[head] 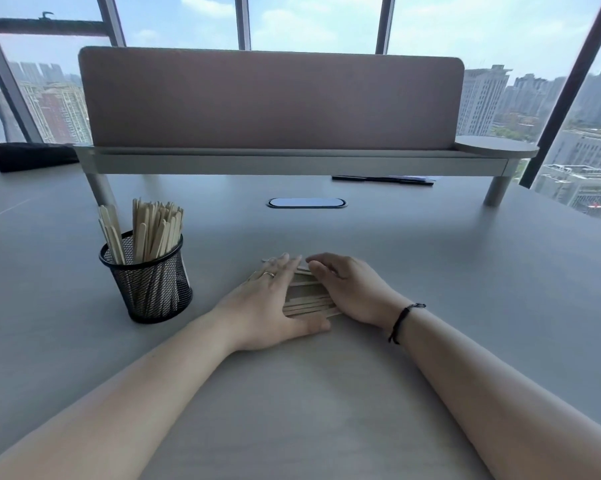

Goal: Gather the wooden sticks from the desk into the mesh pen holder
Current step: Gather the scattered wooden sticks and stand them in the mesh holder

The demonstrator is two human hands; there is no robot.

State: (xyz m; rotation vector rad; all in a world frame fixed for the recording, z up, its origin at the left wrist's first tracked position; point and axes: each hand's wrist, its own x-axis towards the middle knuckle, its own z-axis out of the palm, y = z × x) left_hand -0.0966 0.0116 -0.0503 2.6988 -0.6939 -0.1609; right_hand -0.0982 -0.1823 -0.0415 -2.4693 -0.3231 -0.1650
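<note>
Tall windows and a hazy skyline sit behind the grey surface (pixel 430 271), where most of the job looks done. The mesh pen holder (pixel 146 278) stands upright to the person's left, already crowded with wooden sticks (pixel 153 226) leaning out over its rim. One flat batch of loose sticks (pixel 307 299) remains on the surface (the last, as far as I can see), squeezed between both hands. The left hand (pixel 275 299) lies flat with straight fingers against the batch's left side; the right hand (pixel 347 289) curls its fingers over the other side. Lifting and dropping them in is what's left.
</note>
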